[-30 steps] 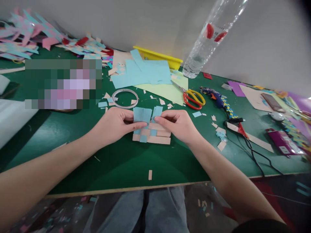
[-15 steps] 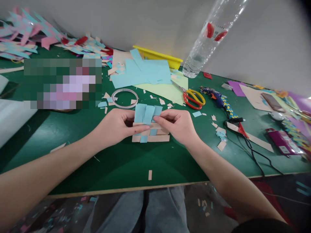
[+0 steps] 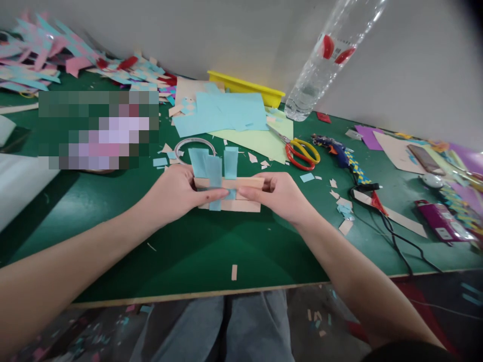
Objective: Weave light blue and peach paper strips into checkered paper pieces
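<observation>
A small woven piece of paper strips (image 3: 247, 205) is held between my two hands, just above the green table. Pale pink strips run across it. Light blue strips (image 3: 231, 163) cross them and stand up past the top edge. At its left side my left hand (image 3: 177, 193) pinches the weave, thumb along the front, fingers behind. My right hand (image 3: 279, 193) grips the right side the same way, and the two thumb tips almost meet near the middle. The fingers behind the paper are mostly hidden. Behind the weave lies a ring-shaped roll of tape (image 3: 181, 160), partly covered.
Scissors (image 3: 302, 153) with red and yellow handles lie behind my right hand. Blue paper sheets (image 3: 230, 113), a yellow tray (image 3: 245, 86) and a tilted plastic bottle (image 3: 320, 70) stand at the back. Black cables (image 3: 392, 236) and a purple pack (image 3: 439, 221) are on the right.
The woven piece has shifted slightly up and left and tilted. The blue strips now stand apart at the top. My right thumb has come in toward the middle of the weave.
</observation>
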The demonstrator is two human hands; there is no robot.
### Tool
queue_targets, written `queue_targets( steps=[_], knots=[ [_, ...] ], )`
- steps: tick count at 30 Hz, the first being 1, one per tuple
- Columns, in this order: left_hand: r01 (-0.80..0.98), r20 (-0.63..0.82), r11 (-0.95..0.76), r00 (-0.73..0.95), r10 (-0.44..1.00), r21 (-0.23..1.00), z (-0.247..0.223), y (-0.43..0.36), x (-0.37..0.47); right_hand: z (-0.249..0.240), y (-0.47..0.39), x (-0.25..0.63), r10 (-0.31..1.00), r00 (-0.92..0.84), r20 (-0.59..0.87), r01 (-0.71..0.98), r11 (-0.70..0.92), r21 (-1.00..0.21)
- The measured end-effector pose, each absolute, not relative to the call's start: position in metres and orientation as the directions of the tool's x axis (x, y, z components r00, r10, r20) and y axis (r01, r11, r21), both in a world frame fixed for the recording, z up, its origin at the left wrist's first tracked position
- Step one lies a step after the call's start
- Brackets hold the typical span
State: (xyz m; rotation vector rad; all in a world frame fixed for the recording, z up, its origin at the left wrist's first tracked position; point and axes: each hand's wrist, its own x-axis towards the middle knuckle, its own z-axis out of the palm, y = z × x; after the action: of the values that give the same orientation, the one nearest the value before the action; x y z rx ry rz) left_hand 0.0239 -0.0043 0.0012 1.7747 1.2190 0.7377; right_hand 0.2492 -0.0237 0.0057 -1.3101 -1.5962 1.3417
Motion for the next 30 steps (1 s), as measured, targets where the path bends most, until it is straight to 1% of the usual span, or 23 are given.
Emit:
queue_targets(
  steps=[2,3,5,7,8,9,10,15,18,24,30],
  knots=[
    [0.454,-0.035,-0.118,0.315,0.949,0.883,0.003,-0.004,0.022,0.005,-0.024,0.25,0.948,-0.284,-0.14,0.295,-0.052,-0.954],
    [0.422,-0.038,-0.101,0.309,0.95,0.901,0.003,-0.004,0.022,0.005,-0.025,0.249,0.949,-0.284,-0.136,0.293,-0.049,-0.955],
    [0.292,0.001,-0.094,0.304,0.953,0.952,0.001,-0.004,0.023,0.004,-0.026,0.247,0.954,-0.279,-0.108,0.264,-0.031,-0.964],
    [0.136,-0.018,-0.027,0.326,0.945,0.99,-0.003,-0.003,0.024,0.004,-0.028,0.245,0.961,-0.267,-0.067,0.236,-0.002,-0.972],
    [0.082,-0.029,0.002,0.335,0.942,0.997,-0.005,-0.003,0.025,0.003,-0.029,0.243,0.965,-0.257,-0.045,0.234,0.016,-0.972],
    [0.064,-0.065,0.045,0.361,0.93,0.997,-0.008,-0.003,0.025,0.002,-0.03,0.242,0.967,-0.252,-0.026,0.24,0.037,-0.97],
    [0.037,-0.061,0.051,0.347,0.936,0.998,-0.009,-0.003,0.026,0.002,-0.03,0.241,0.968,-0.252,-0.012,0.254,0.054,-0.966],
    [0.074,-0.055,0.032,0.33,0.942,0.997,-0.01,-0.004,0.027,-0.001,-0.033,0.238,0.956,-0.292,-0.004,0.329,0.097,-0.939],
    [0.091,-0.062,0.033,0.338,0.939,0.995,-0.008,-0.005,0.028,-0.001,-0.034,0.237,0.959,-0.283,-0.013,0.383,0.101,-0.918],
    [0.13,-0.061,0.02,0.323,0.944,0.991,-0.008,-0.005,0.026,0.004,-0.033,0.238,0.96,-0.276,0.039,0.399,0.151,-0.905],
    [0.056,-0.086,0.072,0.326,0.941,0.996,-0.01,-0.005,0.025,0.005,-0.032,0.24,0.959,-0.281,0.046,0.436,0.17,-0.884]
  ],
)
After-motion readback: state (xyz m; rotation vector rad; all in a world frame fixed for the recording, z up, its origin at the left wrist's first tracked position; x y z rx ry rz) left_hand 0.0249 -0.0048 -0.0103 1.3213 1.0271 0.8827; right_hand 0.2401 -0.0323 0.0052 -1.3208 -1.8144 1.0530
